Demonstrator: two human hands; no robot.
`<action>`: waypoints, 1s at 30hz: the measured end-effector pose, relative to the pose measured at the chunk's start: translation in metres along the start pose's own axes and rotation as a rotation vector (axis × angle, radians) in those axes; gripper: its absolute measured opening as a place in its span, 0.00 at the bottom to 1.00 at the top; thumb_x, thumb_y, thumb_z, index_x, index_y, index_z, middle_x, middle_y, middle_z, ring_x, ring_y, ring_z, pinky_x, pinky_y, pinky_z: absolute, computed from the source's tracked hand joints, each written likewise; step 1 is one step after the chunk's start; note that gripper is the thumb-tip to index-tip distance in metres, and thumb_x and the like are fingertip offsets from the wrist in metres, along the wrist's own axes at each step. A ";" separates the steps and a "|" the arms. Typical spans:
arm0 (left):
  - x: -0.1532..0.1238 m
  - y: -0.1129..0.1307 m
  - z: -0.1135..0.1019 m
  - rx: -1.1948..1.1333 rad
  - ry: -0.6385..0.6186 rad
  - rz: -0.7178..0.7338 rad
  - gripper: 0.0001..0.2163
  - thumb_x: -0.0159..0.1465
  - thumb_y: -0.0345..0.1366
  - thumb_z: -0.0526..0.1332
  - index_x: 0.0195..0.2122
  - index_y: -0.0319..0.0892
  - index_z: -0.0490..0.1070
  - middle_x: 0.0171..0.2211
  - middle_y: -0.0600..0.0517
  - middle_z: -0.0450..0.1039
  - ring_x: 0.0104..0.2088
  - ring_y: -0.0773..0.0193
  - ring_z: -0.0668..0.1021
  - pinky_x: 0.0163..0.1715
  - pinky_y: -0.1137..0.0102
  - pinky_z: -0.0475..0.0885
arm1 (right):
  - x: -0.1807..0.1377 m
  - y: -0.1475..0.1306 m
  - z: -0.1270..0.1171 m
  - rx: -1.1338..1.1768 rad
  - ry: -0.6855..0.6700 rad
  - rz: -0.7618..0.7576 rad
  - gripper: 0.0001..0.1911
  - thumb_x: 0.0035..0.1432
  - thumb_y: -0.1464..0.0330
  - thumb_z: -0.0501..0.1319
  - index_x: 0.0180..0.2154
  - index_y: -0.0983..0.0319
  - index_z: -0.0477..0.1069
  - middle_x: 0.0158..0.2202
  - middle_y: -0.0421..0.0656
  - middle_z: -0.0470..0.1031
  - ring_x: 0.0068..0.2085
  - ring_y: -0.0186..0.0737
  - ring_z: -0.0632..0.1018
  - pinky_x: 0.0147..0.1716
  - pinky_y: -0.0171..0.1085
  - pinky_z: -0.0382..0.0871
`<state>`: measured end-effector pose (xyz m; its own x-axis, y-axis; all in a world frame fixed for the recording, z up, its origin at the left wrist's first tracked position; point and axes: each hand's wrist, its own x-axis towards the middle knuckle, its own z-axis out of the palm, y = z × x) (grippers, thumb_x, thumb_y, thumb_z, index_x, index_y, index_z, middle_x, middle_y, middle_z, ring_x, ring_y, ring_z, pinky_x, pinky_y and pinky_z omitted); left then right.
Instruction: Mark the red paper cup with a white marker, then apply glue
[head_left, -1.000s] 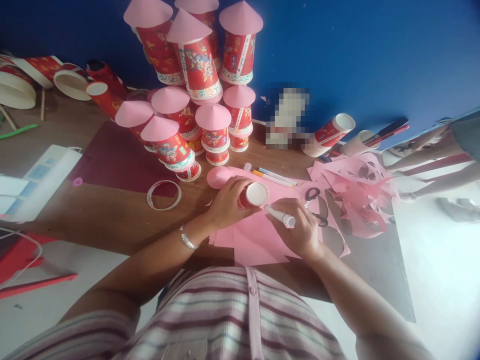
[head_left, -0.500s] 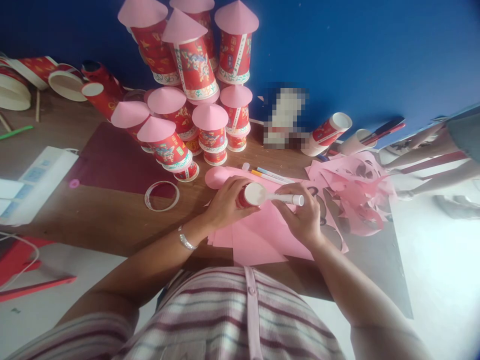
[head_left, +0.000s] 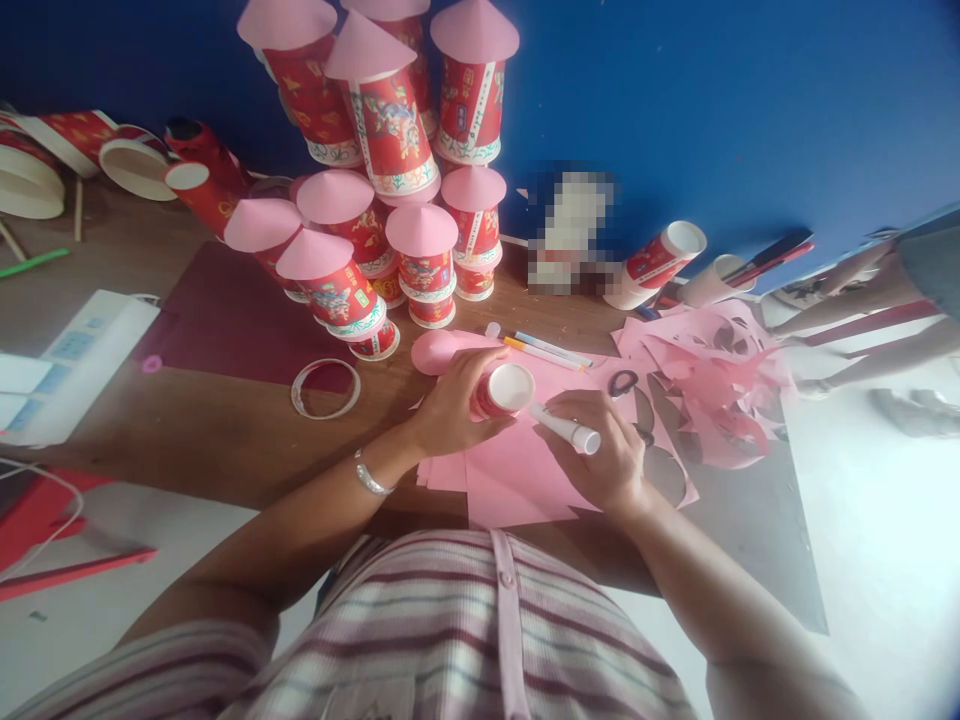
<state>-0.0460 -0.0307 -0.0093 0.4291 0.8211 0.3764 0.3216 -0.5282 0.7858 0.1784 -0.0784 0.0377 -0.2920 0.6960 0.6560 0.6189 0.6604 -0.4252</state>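
My left hand (head_left: 456, 402) is wrapped round a small red paper cup (head_left: 511, 389), whose white round end faces up toward me. In my right hand (head_left: 606, 445) is a thick white pen (head_left: 568, 428), a marker or a glue pen; I cannot tell which. Its narrow end points at the cup's right side, and whether the two touch is unclear. Beneath both hands lie sheets of pink paper (head_left: 517, 480). Beyond them rest an orange-tipped pen (head_left: 540, 352) and a blue-tipped pen (head_left: 553, 345). Dark-handled scissors (head_left: 622, 383) lie beside my right hand.
Several red cup lanterns with pink cone roofs (head_left: 421, 232) stand stacked by the blue wall. Pink paper scraps (head_left: 712, 385) heap at the right. A paper ring (head_left: 325, 388) lies left of my hands. A person's legs (head_left: 847, 310) show at far right.
The white pen has swung downward in my right hand, from nearly level to slanting toward me. My right hand has dropped slightly; the left still grips the cup.
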 end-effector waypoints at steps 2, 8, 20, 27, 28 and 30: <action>0.000 0.000 -0.002 -0.008 -0.023 0.036 0.30 0.66 0.43 0.69 0.66 0.45 0.61 0.62 0.38 0.73 0.63 0.46 0.75 0.64 0.49 0.73 | -0.001 -0.001 0.001 -0.029 0.000 -0.034 0.15 0.65 0.71 0.69 0.51 0.55 0.72 0.39 0.44 0.83 0.40 0.45 0.85 0.36 0.42 0.81; 0.000 -0.002 0.001 -0.011 -0.032 -0.040 0.26 0.64 0.48 0.70 0.59 0.43 0.67 0.55 0.40 0.77 0.56 0.48 0.80 0.56 0.51 0.77 | 0.001 -0.001 0.004 -0.096 -0.013 -0.086 0.14 0.66 0.70 0.68 0.52 0.56 0.72 0.40 0.45 0.83 0.39 0.43 0.85 0.35 0.40 0.82; 0.000 -0.001 0.002 0.029 -0.011 -0.060 0.26 0.64 0.49 0.70 0.56 0.41 0.67 0.53 0.40 0.78 0.55 0.48 0.79 0.55 0.52 0.76 | -0.007 0.000 0.006 -0.088 -0.040 -0.055 0.13 0.67 0.69 0.67 0.52 0.57 0.71 0.39 0.45 0.82 0.39 0.44 0.85 0.35 0.40 0.81; 0.000 -0.002 0.003 0.011 0.002 -0.051 0.26 0.64 0.53 0.68 0.56 0.42 0.67 0.53 0.40 0.77 0.54 0.48 0.79 0.55 0.53 0.76 | -0.002 -0.009 0.007 -0.085 -0.026 -0.069 0.16 0.66 0.71 0.68 0.53 0.56 0.71 0.38 0.44 0.82 0.38 0.43 0.84 0.35 0.39 0.80; 0.000 -0.002 0.003 0.010 0.001 -0.047 0.27 0.64 0.55 0.67 0.56 0.42 0.68 0.53 0.40 0.77 0.53 0.48 0.79 0.54 0.52 0.76 | 0.000 -0.009 0.007 -0.095 -0.026 -0.081 0.16 0.66 0.71 0.68 0.53 0.56 0.71 0.39 0.44 0.82 0.38 0.43 0.84 0.35 0.39 0.80; 0.000 -0.003 0.004 0.010 -0.004 -0.051 0.29 0.65 0.58 0.65 0.57 0.42 0.68 0.53 0.39 0.77 0.53 0.47 0.79 0.54 0.52 0.76 | 0.003 -0.010 0.009 -0.125 -0.035 -0.118 0.15 0.67 0.71 0.67 0.53 0.56 0.70 0.39 0.45 0.82 0.38 0.42 0.84 0.34 0.39 0.79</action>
<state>-0.0439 -0.0301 -0.0132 0.4150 0.8464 0.3338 0.3520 -0.4877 0.7989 0.1648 -0.0802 0.0387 -0.3916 0.6264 0.6740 0.6638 0.6996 -0.2645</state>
